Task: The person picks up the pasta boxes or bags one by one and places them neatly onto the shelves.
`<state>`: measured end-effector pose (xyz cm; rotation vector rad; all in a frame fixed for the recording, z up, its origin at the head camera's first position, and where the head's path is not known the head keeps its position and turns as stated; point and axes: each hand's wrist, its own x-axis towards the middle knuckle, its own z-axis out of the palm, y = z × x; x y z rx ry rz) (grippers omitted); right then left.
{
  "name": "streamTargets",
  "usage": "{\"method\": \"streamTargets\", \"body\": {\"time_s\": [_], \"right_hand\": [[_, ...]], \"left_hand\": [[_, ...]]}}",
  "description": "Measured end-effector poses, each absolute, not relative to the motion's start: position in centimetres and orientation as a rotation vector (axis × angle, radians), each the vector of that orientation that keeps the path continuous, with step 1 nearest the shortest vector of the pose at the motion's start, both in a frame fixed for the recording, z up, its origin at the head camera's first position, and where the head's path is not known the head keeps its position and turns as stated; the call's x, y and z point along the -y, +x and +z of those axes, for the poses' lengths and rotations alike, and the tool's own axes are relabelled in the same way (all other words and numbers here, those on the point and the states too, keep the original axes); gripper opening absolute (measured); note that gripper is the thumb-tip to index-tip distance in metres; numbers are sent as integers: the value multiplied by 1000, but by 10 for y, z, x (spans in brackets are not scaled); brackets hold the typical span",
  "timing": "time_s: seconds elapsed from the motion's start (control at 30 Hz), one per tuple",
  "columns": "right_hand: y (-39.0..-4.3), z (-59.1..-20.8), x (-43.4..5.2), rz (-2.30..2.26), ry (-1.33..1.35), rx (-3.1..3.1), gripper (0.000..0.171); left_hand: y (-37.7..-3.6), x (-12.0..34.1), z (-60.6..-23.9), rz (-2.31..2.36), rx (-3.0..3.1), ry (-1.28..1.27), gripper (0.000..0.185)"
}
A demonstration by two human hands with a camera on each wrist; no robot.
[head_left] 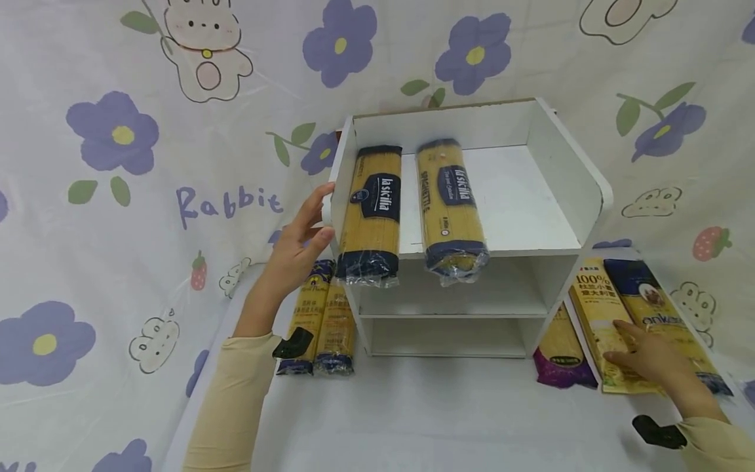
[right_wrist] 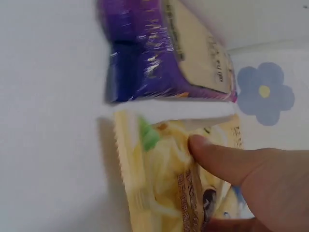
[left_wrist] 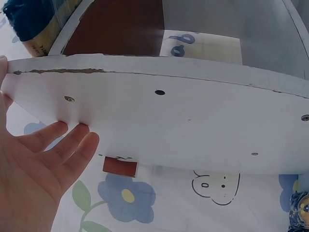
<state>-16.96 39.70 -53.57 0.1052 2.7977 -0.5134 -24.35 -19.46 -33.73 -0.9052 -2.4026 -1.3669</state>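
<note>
Two spaghetti packs (head_left: 413, 210) are already laid on the shelf (head_left: 566, 196), which is steadied by the open left hand (head_left: 297, 246), while the yellow pack (head_left: 607, 321), touched by the flat right hand (head_left: 649, 360), and others are left on the worktop (head_left: 442, 413).

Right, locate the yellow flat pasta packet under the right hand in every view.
Head: yellow flat pasta packet lies lower right, beside the white shelf unit, right hand resting on it.
Left wrist: not in it.
Right wrist: bottom centre, fingertip touching.
Shared landmark: purple-ended pasta packet beside it.
</note>
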Motion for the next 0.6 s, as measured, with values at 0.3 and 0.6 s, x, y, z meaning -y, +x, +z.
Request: {"method": "streamTargets", "body": {"time_s": [0.3,0.6], "right_hand": [[-177,-546,-403,-704,-100,-2732,107],[-178,-552,-410,-963,-96,-2627,102]], "left_hand": [[-244,195,-340,-1355,2401,-889,77],[-244,194,-339,-1340,2391,-893,76]]}}
